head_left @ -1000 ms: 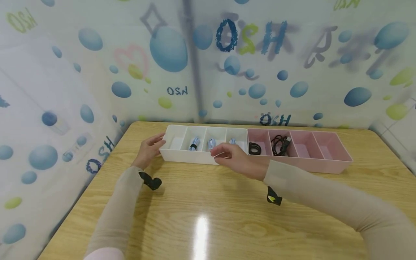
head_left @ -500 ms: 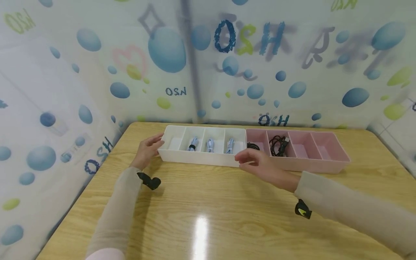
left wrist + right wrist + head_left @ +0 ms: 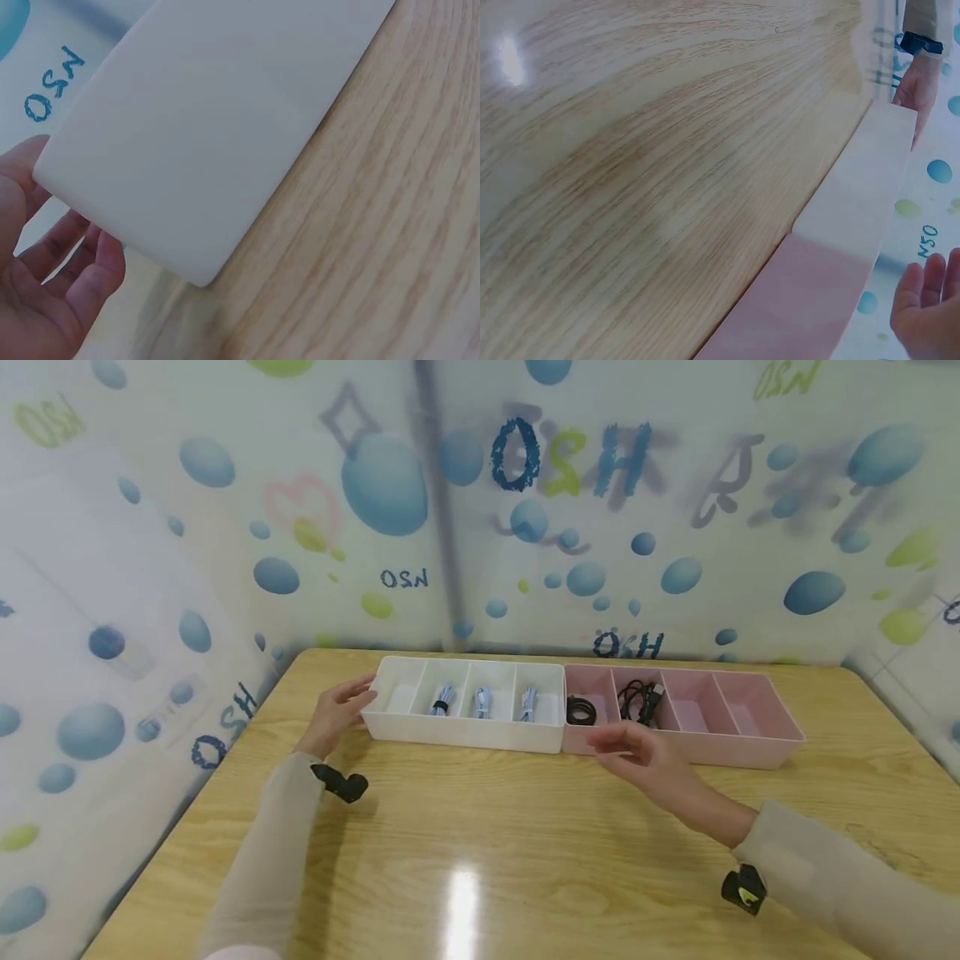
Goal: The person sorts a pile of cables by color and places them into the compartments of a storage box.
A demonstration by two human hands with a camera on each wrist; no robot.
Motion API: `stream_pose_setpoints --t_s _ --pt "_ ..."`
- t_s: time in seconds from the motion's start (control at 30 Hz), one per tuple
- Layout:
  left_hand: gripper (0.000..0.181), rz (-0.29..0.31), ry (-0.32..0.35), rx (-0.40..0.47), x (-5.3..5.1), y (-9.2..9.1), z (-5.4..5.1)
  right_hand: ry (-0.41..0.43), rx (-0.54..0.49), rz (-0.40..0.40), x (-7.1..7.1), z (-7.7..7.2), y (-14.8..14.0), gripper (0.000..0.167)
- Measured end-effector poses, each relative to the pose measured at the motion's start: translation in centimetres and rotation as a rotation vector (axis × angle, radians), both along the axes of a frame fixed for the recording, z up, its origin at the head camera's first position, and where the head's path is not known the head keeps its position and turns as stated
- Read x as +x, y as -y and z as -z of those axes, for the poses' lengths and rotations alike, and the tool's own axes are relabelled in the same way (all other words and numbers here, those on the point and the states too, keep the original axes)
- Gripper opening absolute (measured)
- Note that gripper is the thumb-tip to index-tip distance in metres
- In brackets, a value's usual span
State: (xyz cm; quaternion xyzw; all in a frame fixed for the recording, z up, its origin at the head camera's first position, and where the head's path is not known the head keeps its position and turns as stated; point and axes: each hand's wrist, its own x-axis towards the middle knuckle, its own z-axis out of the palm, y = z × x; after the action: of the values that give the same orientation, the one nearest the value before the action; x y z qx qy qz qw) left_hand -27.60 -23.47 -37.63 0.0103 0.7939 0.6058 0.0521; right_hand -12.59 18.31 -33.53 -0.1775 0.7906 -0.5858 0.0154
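Note:
A white divided box (image 3: 465,733) stands on the table, end to end with a pink divided box (image 3: 738,753). Bundled light-blue cables lie singly in three white compartments: one with a black tie (image 3: 442,700), a middle one (image 3: 482,702) and a right one (image 3: 528,704). My left hand (image 3: 335,714) touches the white box's left end with loosely bent fingers, seen also in the left wrist view. A coiled black cable (image 3: 581,711) and a black USB cable (image 3: 636,700) occupy the pink box's two left compartments. In front of these hovers my right hand (image 3: 660,772), holding nothing, fingers relaxed.
The wooden table (image 3: 465,827) spreads in front of both boxes. Behind it hangs a patterned curtain (image 3: 585,510) with blue and green drops, which also runs along the left side. Black straps with small devices sit on both wrists.
My right hand has moved right, from before the white box to before the pink one, uncovering the blue cables and the coiled black cable. The left hand stays at the white box's end.

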Motion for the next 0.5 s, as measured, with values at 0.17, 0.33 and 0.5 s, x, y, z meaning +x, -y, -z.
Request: stream_pose_setpoints --t_s 0.17,0.33,0.5 --pt "0.053 0.014 -0.019 -0.078 -0.1 0.0 -0.3 0.008 0.001 0.057 0.6 -0.1 -1.0 0.027" --pt "0.057 0.018 -0.037 -0.151 0.4 0.0 -0.8 -0.006 0.012 0.14 1.2 0.2 -1.4 0.028" --pt "0.058 -0.027 -0.122 -0.262 1.4 -1.0 -2.3 -0.047 -0.054 0.205 1.3 0.6 -1.7 0.026"
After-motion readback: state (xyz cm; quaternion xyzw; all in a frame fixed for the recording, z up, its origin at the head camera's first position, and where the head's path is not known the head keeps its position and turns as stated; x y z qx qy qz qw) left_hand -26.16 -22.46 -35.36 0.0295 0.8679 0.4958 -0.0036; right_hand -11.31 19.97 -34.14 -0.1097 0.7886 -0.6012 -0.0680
